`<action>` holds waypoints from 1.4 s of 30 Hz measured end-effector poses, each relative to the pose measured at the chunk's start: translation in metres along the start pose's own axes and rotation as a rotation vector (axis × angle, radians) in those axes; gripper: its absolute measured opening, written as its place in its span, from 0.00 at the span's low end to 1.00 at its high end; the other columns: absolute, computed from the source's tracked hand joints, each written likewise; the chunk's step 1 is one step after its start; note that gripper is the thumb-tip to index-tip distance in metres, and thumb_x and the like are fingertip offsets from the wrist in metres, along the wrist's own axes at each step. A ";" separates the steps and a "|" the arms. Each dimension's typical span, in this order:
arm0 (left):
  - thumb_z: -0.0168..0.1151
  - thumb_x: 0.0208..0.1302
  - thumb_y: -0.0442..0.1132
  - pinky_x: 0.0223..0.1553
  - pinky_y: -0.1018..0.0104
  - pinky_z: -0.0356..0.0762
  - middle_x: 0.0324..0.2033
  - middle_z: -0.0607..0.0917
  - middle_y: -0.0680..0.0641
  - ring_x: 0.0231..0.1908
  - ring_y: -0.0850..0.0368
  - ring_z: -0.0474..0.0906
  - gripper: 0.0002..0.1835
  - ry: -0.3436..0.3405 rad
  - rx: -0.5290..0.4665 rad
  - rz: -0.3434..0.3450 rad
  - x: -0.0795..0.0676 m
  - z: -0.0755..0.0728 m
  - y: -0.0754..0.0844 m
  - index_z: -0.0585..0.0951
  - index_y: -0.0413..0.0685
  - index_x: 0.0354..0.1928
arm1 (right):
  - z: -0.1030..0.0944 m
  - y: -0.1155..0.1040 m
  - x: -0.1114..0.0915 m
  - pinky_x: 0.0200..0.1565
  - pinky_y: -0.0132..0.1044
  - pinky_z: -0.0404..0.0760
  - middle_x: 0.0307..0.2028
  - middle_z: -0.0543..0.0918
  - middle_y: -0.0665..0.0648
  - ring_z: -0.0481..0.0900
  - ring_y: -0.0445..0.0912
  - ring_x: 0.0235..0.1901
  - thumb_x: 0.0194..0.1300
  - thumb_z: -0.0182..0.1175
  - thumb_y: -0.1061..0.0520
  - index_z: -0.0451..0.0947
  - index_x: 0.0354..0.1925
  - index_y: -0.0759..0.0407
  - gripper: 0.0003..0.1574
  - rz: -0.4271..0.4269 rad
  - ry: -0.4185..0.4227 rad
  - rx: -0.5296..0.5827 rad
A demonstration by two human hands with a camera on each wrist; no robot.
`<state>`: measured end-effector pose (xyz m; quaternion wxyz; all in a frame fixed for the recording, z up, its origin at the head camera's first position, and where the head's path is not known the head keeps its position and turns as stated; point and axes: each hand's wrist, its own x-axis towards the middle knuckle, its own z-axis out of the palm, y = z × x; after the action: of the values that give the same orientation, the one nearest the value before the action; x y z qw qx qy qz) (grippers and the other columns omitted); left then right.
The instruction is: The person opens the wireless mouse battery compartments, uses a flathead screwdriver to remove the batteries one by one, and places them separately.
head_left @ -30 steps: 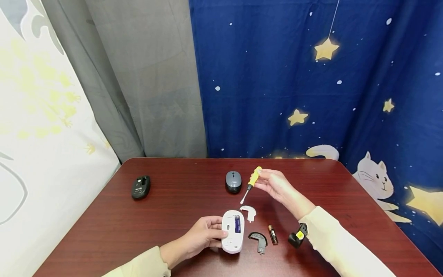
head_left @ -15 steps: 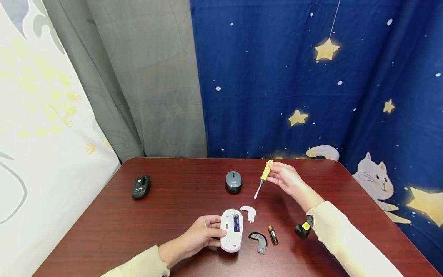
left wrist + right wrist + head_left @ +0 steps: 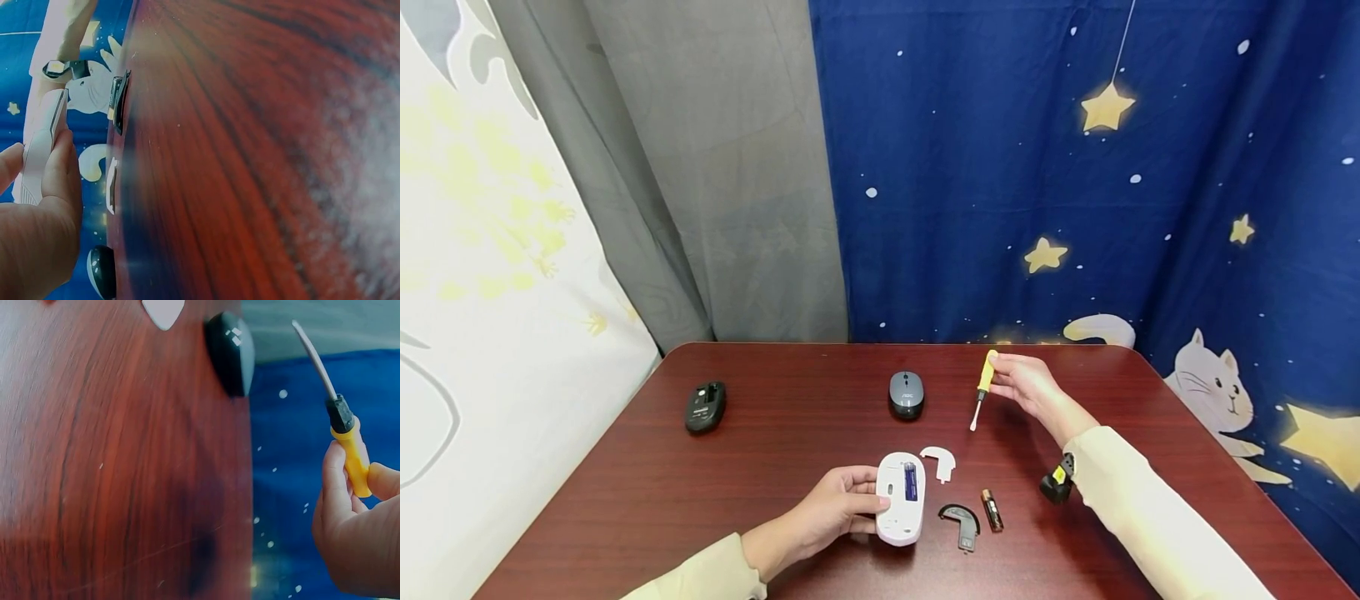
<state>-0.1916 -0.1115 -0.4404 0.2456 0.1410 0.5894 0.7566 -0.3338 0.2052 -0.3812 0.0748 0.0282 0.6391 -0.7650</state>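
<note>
Slanting tip-down, a screwdriver juts from the right hand.

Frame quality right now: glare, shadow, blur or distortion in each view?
Head: right sleeve nearly blown out, soft shadows on the tabletop. Left wrist: hazy glare washes out the wood grain at image right. Right wrist: bright highlights on the gray-and-black computer mouse, dark soft shadow on the tabletop; screwdriver shaft looks bowed, probably lens distortion.

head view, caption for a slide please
Left hand holds the white mouse, battery showing, while the right hand holds a screwdriver over the table.
</note>
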 end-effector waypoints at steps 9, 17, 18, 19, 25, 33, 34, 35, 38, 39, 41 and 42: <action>0.60 0.60 0.27 0.41 0.56 0.83 0.39 0.84 0.42 0.39 0.53 0.83 0.23 0.007 -0.009 -0.008 0.000 0.000 -0.001 0.70 0.23 0.56 | -0.008 0.024 0.018 0.34 0.36 0.85 0.28 0.81 0.52 0.81 0.40 0.28 0.69 0.55 0.66 0.67 0.57 0.77 0.21 0.051 0.079 -0.118; 0.61 0.59 0.27 0.41 0.56 0.83 0.40 0.84 0.42 0.39 0.53 0.83 0.24 0.009 -0.008 -0.009 0.000 0.000 -0.002 0.70 0.23 0.56 | -0.011 0.040 0.024 0.34 0.39 0.85 0.29 0.80 0.54 0.80 0.41 0.27 0.68 0.56 0.66 0.68 0.57 0.79 0.23 0.074 0.110 -0.190; 0.61 0.59 0.27 0.41 0.55 0.83 0.40 0.84 0.42 0.39 0.53 0.83 0.24 0.008 -0.008 -0.008 0.001 0.000 -0.002 0.70 0.23 0.56 | -0.011 0.041 0.024 0.34 0.39 0.85 0.29 0.80 0.54 0.80 0.41 0.27 0.68 0.56 0.66 0.68 0.58 0.79 0.23 0.072 0.109 -0.194; 0.61 0.59 0.27 0.41 0.55 0.83 0.40 0.84 0.42 0.39 0.53 0.83 0.23 0.008 -0.007 -0.008 0.001 0.000 -0.002 0.70 0.23 0.56 | -0.011 0.042 0.025 0.34 0.39 0.85 0.29 0.80 0.54 0.80 0.41 0.27 0.68 0.57 0.66 0.68 0.57 0.79 0.23 0.072 0.112 -0.197; 0.61 0.60 0.27 0.41 0.56 0.83 0.40 0.84 0.42 0.39 0.53 0.83 0.23 0.006 -0.005 -0.009 0.001 0.000 -0.002 0.70 0.23 0.56 | -0.011 0.048 0.025 0.32 0.38 0.85 0.28 0.80 0.54 0.80 0.42 0.28 0.67 0.58 0.66 0.69 0.55 0.79 0.22 0.067 0.108 -0.231; 0.61 0.59 0.27 0.41 0.56 0.83 0.40 0.84 0.41 0.39 0.53 0.83 0.23 0.003 -0.007 -0.014 0.001 0.001 -0.001 0.71 0.23 0.56 | -0.008 0.054 0.026 0.31 0.37 0.85 0.28 0.80 0.55 0.79 0.41 0.26 0.66 0.59 0.66 0.73 0.52 0.79 0.20 0.080 0.131 -0.292; 0.61 0.59 0.27 0.41 0.56 0.83 0.40 0.84 0.41 0.39 0.53 0.83 0.23 0.004 -0.007 -0.014 0.001 0.001 -0.001 0.71 0.23 0.56 | -0.007 0.055 0.026 0.31 0.37 0.85 0.28 0.80 0.56 0.79 0.41 0.26 0.66 0.59 0.66 0.73 0.52 0.79 0.19 0.081 0.137 -0.299; 0.61 0.59 0.27 0.41 0.56 0.83 0.40 0.84 0.41 0.39 0.53 0.83 0.23 0.005 -0.008 -0.015 0.001 0.001 -0.001 0.71 0.23 0.56 | -0.007 0.056 0.026 0.31 0.37 0.85 0.28 0.80 0.56 0.80 0.41 0.26 0.66 0.59 0.66 0.74 0.51 0.79 0.19 0.083 0.145 -0.308; 0.61 0.59 0.27 0.41 0.56 0.83 0.40 0.84 0.41 0.39 0.53 0.83 0.24 0.008 -0.008 -0.016 0.000 0.001 0.000 0.70 0.23 0.56 | -0.005 0.058 0.026 0.30 0.37 0.85 0.27 0.81 0.56 0.80 0.42 0.25 0.65 0.60 0.67 0.75 0.50 0.78 0.17 0.080 0.172 -0.332; 0.61 0.59 0.27 0.41 0.56 0.83 0.40 0.84 0.41 0.39 0.53 0.83 0.24 0.008 -0.008 -0.017 0.000 0.001 -0.001 0.70 0.23 0.56 | -0.005 0.058 0.026 0.30 0.37 0.85 0.27 0.81 0.56 0.80 0.42 0.25 0.65 0.60 0.67 0.76 0.50 0.78 0.17 0.080 0.180 -0.339; 0.61 0.59 0.27 0.41 0.56 0.83 0.40 0.84 0.41 0.39 0.53 0.83 0.24 0.009 -0.009 -0.016 0.000 0.000 -0.001 0.70 0.23 0.56 | -0.004 0.059 0.027 0.29 0.36 0.85 0.27 0.81 0.56 0.80 0.41 0.25 0.65 0.61 0.66 0.77 0.49 0.77 0.17 0.080 0.198 -0.361; 0.61 0.59 0.27 0.41 0.56 0.83 0.40 0.84 0.41 0.39 0.53 0.83 0.24 0.008 -0.010 -0.016 0.000 0.000 -0.001 0.70 0.23 0.56 | -0.003 0.059 0.027 0.29 0.36 0.85 0.28 0.81 0.56 0.80 0.41 0.25 0.64 0.61 0.65 0.78 0.48 0.77 0.17 0.080 0.206 -0.374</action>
<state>-0.1916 -0.1109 -0.4410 0.2500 0.1321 0.5879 0.7579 -0.3514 0.1960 -0.4430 0.0431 0.1171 0.7725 -0.6226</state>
